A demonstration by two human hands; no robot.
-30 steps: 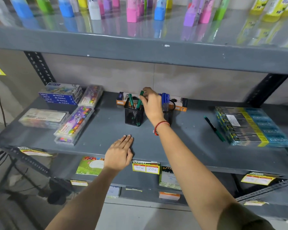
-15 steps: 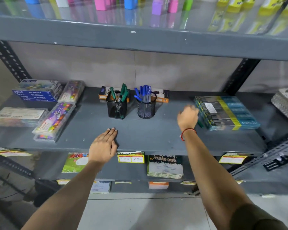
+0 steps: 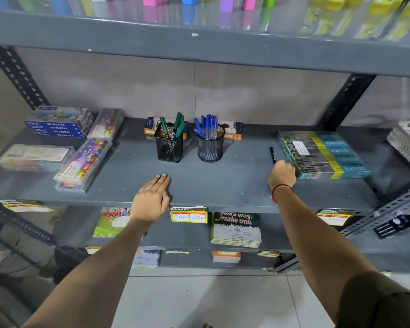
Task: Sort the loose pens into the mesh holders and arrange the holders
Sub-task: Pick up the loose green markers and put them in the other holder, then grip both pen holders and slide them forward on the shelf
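— Where is my right hand [image 3: 281,174] now?

— I have it far out to the right on the grey shelf [image 3: 223,181]. It is curled around the near end of a loose green pen [image 3: 272,154]. The pen sticks out past my fingers, pointing to the far side, just beside the stack of blue and yellow boxes [image 3: 322,153].

— Is the pen off the shelf?

— I cannot tell. My hand hides the near end of it.

— And my left hand [image 3: 152,200]?

— It lies flat on the near edge of the shelf, fingers straight and together, holding nothing.

— Where are the holders?

— Both stand near the middle, toward the far side, well to the left of my right hand. The square mesh holder [image 3: 169,145] has green pens [image 3: 177,125] in it. The round mesh holder [image 3: 210,147] is just to its right, close but not touching, and has blue pens [image 3: 207,125] in it.

— What is behind them?

— A flat orange and dark box [image 3: 232,133] lying by the wall.
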